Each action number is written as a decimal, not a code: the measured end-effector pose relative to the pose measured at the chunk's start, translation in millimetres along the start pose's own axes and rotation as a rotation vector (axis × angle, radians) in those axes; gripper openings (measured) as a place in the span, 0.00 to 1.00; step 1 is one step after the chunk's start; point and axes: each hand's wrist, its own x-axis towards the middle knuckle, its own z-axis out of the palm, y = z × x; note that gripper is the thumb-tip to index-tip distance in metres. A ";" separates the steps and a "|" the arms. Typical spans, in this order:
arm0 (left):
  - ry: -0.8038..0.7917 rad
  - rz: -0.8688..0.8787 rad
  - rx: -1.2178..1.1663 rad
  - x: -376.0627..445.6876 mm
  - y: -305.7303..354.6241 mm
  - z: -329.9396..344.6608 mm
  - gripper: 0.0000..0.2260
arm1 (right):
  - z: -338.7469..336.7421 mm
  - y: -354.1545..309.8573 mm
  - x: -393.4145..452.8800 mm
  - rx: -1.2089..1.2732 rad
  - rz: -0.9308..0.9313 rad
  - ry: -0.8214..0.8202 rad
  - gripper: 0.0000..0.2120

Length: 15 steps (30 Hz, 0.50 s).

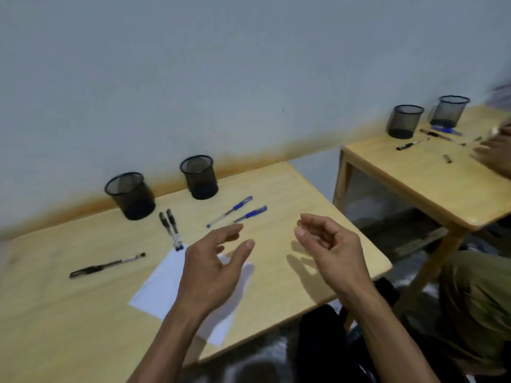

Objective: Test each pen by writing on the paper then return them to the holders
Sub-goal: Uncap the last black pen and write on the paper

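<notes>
On my table (318,194) the paper (160,288) looks unmarked, and both holders (130,196) at the far edge seem empty, so I judge testing hasn't begun. My left hand (213,269) and right hand (329,250) hover loosely curled, holding nothing. Five pens (106,265) lie loose between holders and paper.

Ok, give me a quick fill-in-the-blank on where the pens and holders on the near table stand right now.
1. The number of blue pens lying on the near table is ____.
2. The two mesh holders by the wall hold ____ pens.
3. The left hand hovers over the white ____.
4. The single black pen lies to the ____ of the paper.

Answers: two; no; paper; left
</notes>
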 end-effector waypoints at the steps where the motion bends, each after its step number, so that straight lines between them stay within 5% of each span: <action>1: 0.054 -0.021 0.015 -3.0 -7.1 -13.9 0.15 | 11.8 -0.8 1.6 -0.003 -0.004 -0.046 0.11; 9: 0.372 -0.210 0.190 -40.1 -71.4 -105.1 0.14 | 123.5 -1.9 5.2 -0.079 -0.103 -0.335 0.13; 15: 0.394 -0.336 0.416 -59.1 -112.7 -130.7 0.19 | 207.7 4.2 -5.4 -0.176 -0.215 -0.496 0.12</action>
